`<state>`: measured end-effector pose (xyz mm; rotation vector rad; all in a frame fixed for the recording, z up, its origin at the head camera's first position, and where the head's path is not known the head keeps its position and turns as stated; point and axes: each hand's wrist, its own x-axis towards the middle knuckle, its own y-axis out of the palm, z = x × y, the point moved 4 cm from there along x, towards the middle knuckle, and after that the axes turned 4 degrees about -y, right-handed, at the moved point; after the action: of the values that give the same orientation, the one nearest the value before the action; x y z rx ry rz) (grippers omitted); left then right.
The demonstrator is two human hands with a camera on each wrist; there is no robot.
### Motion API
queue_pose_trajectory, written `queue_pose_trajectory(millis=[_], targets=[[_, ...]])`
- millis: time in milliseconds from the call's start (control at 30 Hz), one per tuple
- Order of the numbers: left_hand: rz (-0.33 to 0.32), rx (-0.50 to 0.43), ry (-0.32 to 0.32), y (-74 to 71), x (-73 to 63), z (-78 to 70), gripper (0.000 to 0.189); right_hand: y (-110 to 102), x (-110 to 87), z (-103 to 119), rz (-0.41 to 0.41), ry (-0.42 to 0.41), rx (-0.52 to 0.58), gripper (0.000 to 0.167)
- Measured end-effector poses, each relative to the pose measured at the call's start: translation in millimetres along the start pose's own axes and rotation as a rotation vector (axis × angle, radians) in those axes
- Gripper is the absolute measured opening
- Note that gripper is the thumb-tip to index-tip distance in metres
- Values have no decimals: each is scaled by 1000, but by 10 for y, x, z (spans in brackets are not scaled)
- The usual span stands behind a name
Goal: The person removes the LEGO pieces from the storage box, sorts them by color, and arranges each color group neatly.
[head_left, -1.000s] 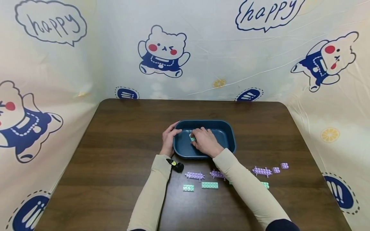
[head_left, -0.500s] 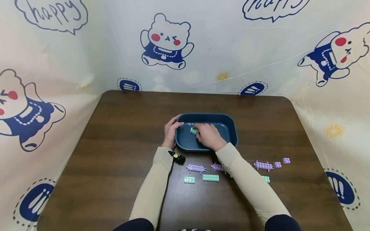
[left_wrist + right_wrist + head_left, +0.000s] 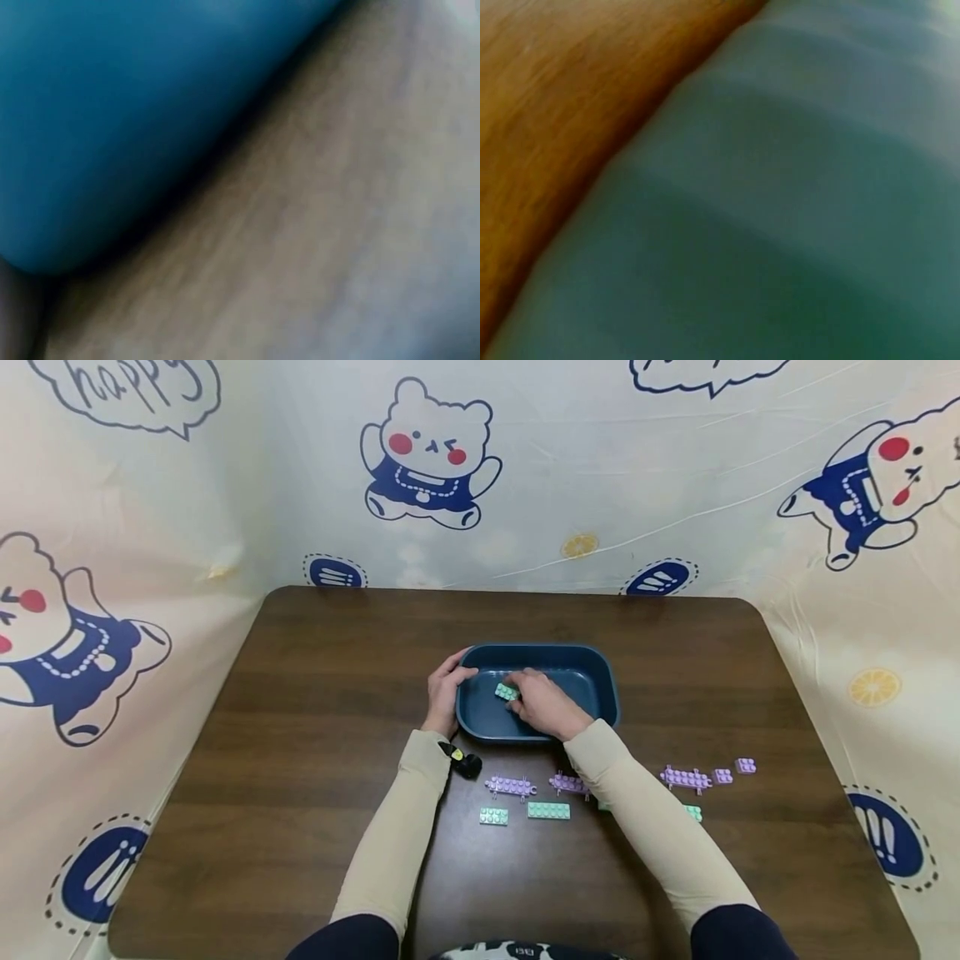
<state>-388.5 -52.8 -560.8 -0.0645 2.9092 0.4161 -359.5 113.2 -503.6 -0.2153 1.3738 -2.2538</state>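
Note:
A dark blue tray [image 3: 480,722] stands on the table, its side also showing blurred in the left wrist view. My left hand [image 3: 442,697] grips its left end, thumb over the rim and fingers along the outside. Inside the tray, near its left end, is a mint-green studded building brick [image 3: 506,692]. My right hand [image 3: 551,706] reaches in over the front rim, thumb and fingertips around the brick's right end. The brick's studs face up. The right wrist view has only a blurred bluish-green surface beside the brown table.
In front of the tray lie purple studded pieces [image 3: 512,787] in a row, with small purple bricks [image 3: 746,766] at its right end. Mint-green bricks [image 3: 549,811] form a nearer row, partly hidden by the right sleeve [image 3: 652,818]. A black device [image 3: 468,766] sits at the left wrist.
The head view has tilted down. Within the tray, the mint-green brick has turned and shows more of its studded top. My right fingers have shifted slightly right; my left hand keeps its grip.

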Motion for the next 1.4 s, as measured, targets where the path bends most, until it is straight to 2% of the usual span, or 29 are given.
queue_pose_trajectory(millis=[200,433,667,800,967,1400], targets=[[-10,20,3,40,5,-12,38,-22,-27,-61,-29,-29,-34,27],[-28,60,10,26,-9,-6,43,-122,-153,-147,-52,-7,-31,26],[-4,54,2,17,-48,-22,43,-268,-334,-196,-115,5,-13,26],[-2,67,-9,9,-35,35,51,-319,-437,-231,-148,29,0,27],[15,81,-13,11,-56,22,56,-355,-529,-263,-172,41,16,27],[30,48,-9,9,-25,6,46,-605,-870,-210,-256,-1,41,30]])
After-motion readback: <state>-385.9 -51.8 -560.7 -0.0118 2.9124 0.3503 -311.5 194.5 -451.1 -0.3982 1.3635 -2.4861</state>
